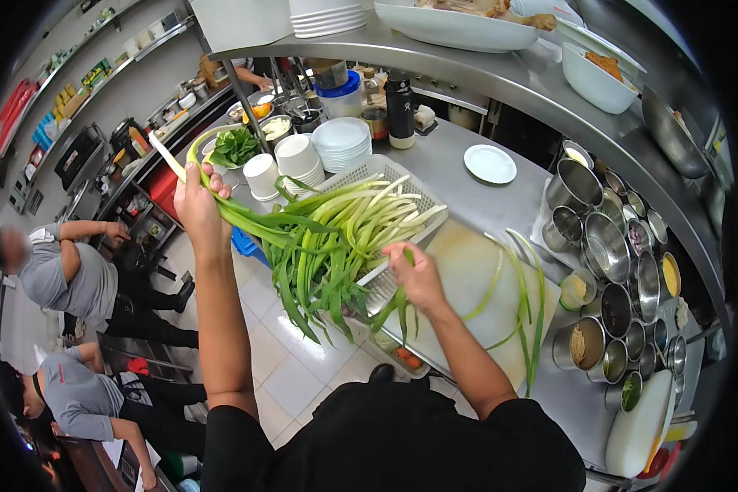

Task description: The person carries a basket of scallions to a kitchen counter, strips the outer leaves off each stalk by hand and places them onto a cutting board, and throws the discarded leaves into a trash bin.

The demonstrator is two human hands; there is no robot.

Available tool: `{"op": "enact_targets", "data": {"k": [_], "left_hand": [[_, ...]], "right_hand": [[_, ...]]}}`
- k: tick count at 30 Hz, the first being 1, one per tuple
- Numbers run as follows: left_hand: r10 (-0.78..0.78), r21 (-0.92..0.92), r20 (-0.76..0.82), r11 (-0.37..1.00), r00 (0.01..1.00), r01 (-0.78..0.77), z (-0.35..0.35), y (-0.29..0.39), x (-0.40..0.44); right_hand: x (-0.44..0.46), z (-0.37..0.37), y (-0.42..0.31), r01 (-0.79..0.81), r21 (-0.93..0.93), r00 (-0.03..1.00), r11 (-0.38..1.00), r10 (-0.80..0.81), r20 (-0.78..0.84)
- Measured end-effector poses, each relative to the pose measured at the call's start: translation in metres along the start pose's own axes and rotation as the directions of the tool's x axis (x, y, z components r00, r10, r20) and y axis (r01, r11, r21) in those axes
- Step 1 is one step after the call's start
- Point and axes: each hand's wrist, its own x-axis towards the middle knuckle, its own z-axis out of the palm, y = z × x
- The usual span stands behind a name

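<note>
My left hand [202,197] is closed around a leek [254,220], its white end pointing up and left and its green leaves trailing toward the pile. Closed fingers of my right hand [414,275] pinch a green leaf [398,310] that hangs down from them. Between my hands, a heap of long green stalks [320,254] fills a white perforated basket [426,205] and spills over its near side. A pale cutting board [467,279] lies right of the basket, and a few loose green stalks [535,307] stretch across it.
Steel pots [607,246] crowd the right side. Behind the basket stand stacked white bowls [295,160], stacked plates [342,141] and a black bottle [400,111]. A white plate [490,164] sits farther back. A steel shelf [467,70] overhangs. Two people stand at left.
</note>
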Motion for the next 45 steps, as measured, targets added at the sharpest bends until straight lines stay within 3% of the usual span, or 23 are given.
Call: {"op": "enact_targets", "data": {"k": [4, 7, 9, 13, 16, 19, 21, 25, 28, 30, 31, 33, 35, 37, 39, 40, 41, 45], "left_hand": [[-0.088, -0.056, 0.051, 0.994, 0.995, 0.09, 0.001, 0.001, -0.001], [-0.138, -0.069, 0.09, 0.987, 0.986, 0.144, 0.006, 0.001, -0.006], [-0.196, -0.092, 0.105, 0.974, 0.975, 0.206, 0.008, 0.0, -0.007], [-0.235, -0.134, 0.107, 0.959, 0.966, 0.249, 0.008, -0.002, -0.008], [-0.167, -0.065, 0.052, 0.983, 0.985, 0.17, 0.002, 0.003, -0.005], [-0.035, 0.022, -0.009, 0.999, 0.999, 0.035, -0.017, 0.005, 0.001], [-0.021, 0.064, -0.023, 0.998, 1.0, 0.022, -0.029, -0.001, -0.001], [-0.021, 0.053, -0.054, 0.998, 0.998, 0.024, -0.035, -0.028, -0.012], [0.046, 0.123, -0.132, 0.992, 0.99, -0.03, -0.023, -0.057, -0.019], [0.057, 0.058, -0.138, 0.997, 0.989, -0.049, -0.016, -0.065, -0.013], [0.058, 0.06, -0.094, 0.997, 0.994, -0.053, -0.006, -0.065, -0.016], [-0.05, 0.051, 0.03, 0.998, 0.998, 0.048, 0.018, -0.07, -0.025], [-0.242, 0.184, 0.112, 0.958, 0.964, 0.219, 0.052, -0.071, -0.05], [-0.308, 0.263, 0.25, 0.934, 0.918, 0.242, 0.086, -0.092, -0.083], [-0.467, 0.372, 0.319, 0.862, 0.825, 0.344, 0.123, -0.108, -0.123], [-0.527, 0.398, 0.375, 0.834, 0.762, 0.381, 0.137, -0.123, -0.141], [-0.553, 0.428, 0.41, 0.819, 0.725, 0.383, 0.153, -0.135, -0.163], [-0.605, 0.578, 0.555, 0.774, 0.572, 0.258, 0.173, -0.223, -0.235]], "right_hand": [[0.027, -0.019, -0.032, -0.043, -0.134, 0.998, 0.99, 0.048, 0.034], [0.034, -0.011, -0.049, 0.0, -0.184, 0.977, 0.983, 0.04, 0.211], [0.041, -0.003, -0.044, 0.063, -0.21, 0.917, 0.976, 0.026, 0.397], [0.04, 0.017, -0.026, 0.232, -0.262, 0.905, 0.937, -0.109, 0.412], [0.031, 0.017, -0.028, 0.239, -0.453, 0.885, 0.859, -0.001, 0.465], [0.011, 0.004, -0.025, 0.311, -0.36, 0.86, 0.88, -0.1, 0.5], [-0.004, -0.001, -0.031, 0.313, -0.417, 0.873, 0.853, -0.086, 0.48], [-0.022, -0.004, -0.008, 0.289, -0.357, 0.956, 0.888, -0.249, 0.155], [-0.043, -0.016, -0.009, 0.116, -0.276, 0.974, 0.954, -0.163, -0.155], [-0.054, -0.04, -0.015, 0.045, -0.046, 0.917, 0.998, -0.059, -0.395], [-0.062, -0.054, -0.021, 0.043, -0.057, 0.901, 0.997, -0.064, -0.429], [-0.084, -0.083, -0.039, 0.156, 0.016, 0.843, 0.988, -0.125, -0.524], [-0.114, -0.107, -0.073, 0.238, -0.052, 0.771, 0.97, -0.221, -0.598], [-0.145, -0.141, -0.086, 0.312, -0.105, 0.733, 0.944, -0.309, -0.605], [-0.177, -0.151, -0.113, 0.362, 0.034, 0.642, 0.932, -0.222, -0.734], [-0.198, -0.158, -0.13, 0.439, 0.131, 0.665, 0.889, -0.224, -0.712], [-0.22, -0.165, -0.147, 0.506, 0.228, 0.686, 0.832, -0.228, -0.691], [-0.3, -0.174, -0.194, 0.702, 0.056, 0.514, 0.71, -0.451, -0.73]]}}
